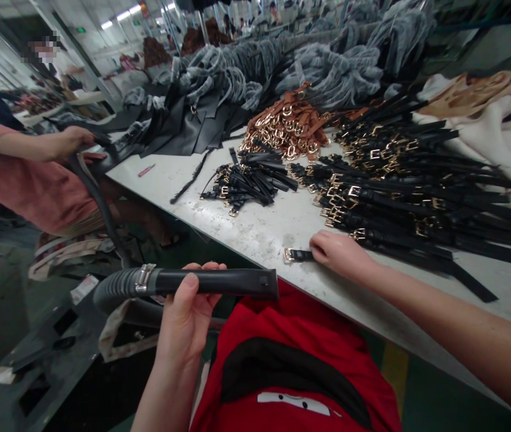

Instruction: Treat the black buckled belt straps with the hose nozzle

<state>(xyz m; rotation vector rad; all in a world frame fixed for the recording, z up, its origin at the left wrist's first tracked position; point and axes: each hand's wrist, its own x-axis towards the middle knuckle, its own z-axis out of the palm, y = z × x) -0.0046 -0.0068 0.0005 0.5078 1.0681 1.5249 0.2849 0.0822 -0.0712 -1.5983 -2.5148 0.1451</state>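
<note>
My left hand point(191, 312) is wrapped round a black flat nozzle point(232, 282), which a metal clamp point(146, 279) joins to a ribbed grey hose point(115, 288). The nozzle lies level, its wide end pointing right, just off the table edge. On the table, my right hand point(334, 251) is closed on a short black buckle strap point(300, 255); its gold buckle sticks out to the left and the rest is hidden under the fingers. Beyond that hand lies a large pile of black buckle straps point(381, 204). A smaller pile of black straps point(250, 180) sits farther left.
Brown buckle straps point(286, 123) are heaped behind the black ones. Black leather pieces point(187, 129) and wrapped grey bundles point(331, 69) cover the table's far side. At left, a co-worker in a pink top point(52, 186) holds another hose point(97, 192). The white table point(237, 234) slants across.
</note>
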